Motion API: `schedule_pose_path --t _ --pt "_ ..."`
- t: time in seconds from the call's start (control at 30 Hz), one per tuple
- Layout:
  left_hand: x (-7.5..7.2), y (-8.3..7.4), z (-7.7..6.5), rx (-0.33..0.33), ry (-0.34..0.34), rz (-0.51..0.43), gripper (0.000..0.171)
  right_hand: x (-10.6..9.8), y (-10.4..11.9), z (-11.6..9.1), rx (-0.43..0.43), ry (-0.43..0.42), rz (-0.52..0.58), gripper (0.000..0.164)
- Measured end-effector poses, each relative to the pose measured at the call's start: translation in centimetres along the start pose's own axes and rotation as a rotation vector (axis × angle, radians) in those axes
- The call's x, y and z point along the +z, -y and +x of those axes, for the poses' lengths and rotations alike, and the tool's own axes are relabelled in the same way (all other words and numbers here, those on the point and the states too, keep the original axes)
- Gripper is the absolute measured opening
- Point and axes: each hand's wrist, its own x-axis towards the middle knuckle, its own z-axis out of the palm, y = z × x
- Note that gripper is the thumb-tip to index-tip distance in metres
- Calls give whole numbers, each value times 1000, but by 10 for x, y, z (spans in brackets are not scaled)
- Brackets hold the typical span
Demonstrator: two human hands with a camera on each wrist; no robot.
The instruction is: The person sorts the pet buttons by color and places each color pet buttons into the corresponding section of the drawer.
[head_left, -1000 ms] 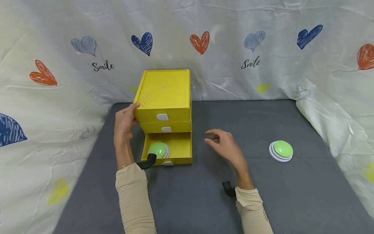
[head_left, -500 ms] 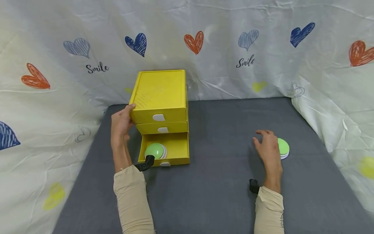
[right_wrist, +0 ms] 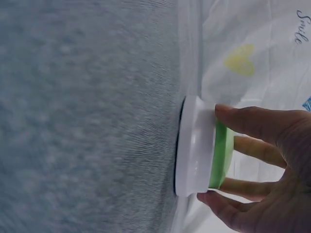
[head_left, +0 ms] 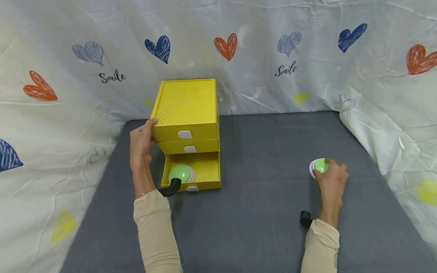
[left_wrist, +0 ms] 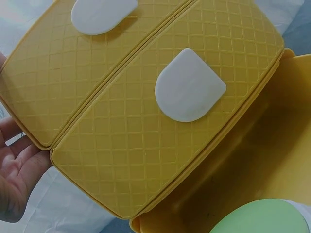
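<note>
At the left of the table, my left hand (head_left: 140,142) holds the front left edge of a yellow drawer cabinet (head_left: 186,102), thumb over the top edge and fingers along its side. Its bottom drawer (head_left: 209,170) is pulled out and holds one green push button (head_left: 180,173) with a white base. The two upper drawers are closed, and a white tab handle (left_wrist: 189,87) shows up close in the left wrist view. Far to the right, my right hand (head_left: 331,178) grips a second green-and-white push button (right_wrist: 197,145) by its sides, thumb and fingers spread around it, base close to the tabletop.
A dark grey cloth (head_left: 259,212) covers the table. White curtains (head_left: 252,38) printed with hearts hang behind and at both sides, close to the cabinet's back. A black wrist mount (head_left: 306,219) sits on each arm.
My right hand has moved right, from beside the cabinet to the second push button, and its fingers have closed around it. The left hand stays on the cabinet; the view has shifted slightly.
</note>
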Motion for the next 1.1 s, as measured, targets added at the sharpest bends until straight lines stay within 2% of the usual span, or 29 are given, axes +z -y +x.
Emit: schedule_pose_path --t 0.17,0.33,0.5,0.6,0.73,0.83,1.1 --pt "4 1 0 10 -12 15 54 2 -3 -2 6 -19 10 51" --pt "6 1 1 28 -9 13 55 2 -5 -3 17 -78 16 49" --pt "6 1 0 13 -6 -12 56 2 -6 -4 -25 -129 -7 48" --pt "5 1 0 15 -10 -6 56 0 -4 -5 6 -91 23 50" --pt "3 2 0 32 -8 28 54 -6 9 -8 49 20 74 57" --pt "2 4 -1 33 -7 21 53 -8 27 -12 -15 103 114 57" --pt "-2 3 0 52 12 3 55 11 104 -32 -336 304 242 54"
